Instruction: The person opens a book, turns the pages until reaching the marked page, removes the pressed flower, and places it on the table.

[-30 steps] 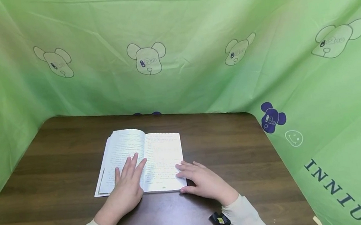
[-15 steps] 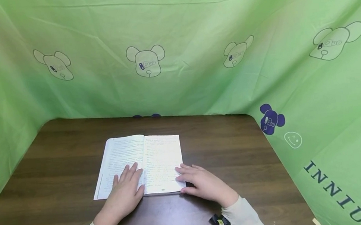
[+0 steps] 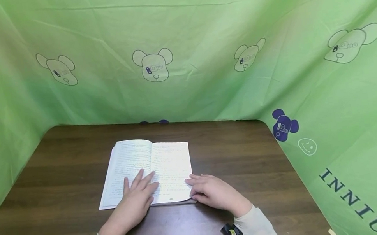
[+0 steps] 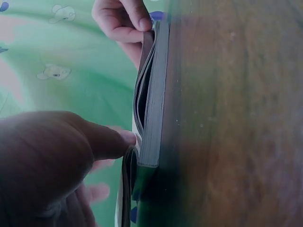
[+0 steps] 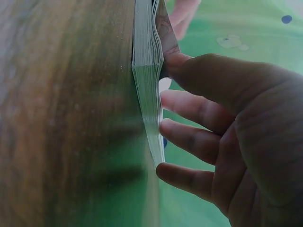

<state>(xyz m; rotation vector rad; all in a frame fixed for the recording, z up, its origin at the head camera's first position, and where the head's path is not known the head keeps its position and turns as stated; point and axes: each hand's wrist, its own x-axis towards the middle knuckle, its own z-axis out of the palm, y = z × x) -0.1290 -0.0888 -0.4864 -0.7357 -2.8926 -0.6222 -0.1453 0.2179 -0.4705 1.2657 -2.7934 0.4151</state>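
An open book (image 3: 171, 166) with printed pages lies on the table. My left hand (image 3: 132, 204) rests across its lower middle, fingers spread over the left page and the spine. At the lower right corner, my right hand (image 3: 215, 192) pinches a few pages (image 5: 165, 40) between thumb and fingers. Those pages bow up from the thick stack (image 4: 156, 94) below, leaving a dark gap in the left wrist view. In the right wrist view, the other fingertips (image 5: 165, 126) touch the book's side edge.
The brown wooden table (image 3: 243, 158) extends around the book. A green curtain (image 3: 207, 95) printed with bear heads encloses its back and sides. Each wrist wears a small black device (image 3: 231, 231).
My right thumb has drawn in at the corner and the pages there have lifted. The left fingers have spread rightward over the spine, after the left pages flattened and rose slightly again.
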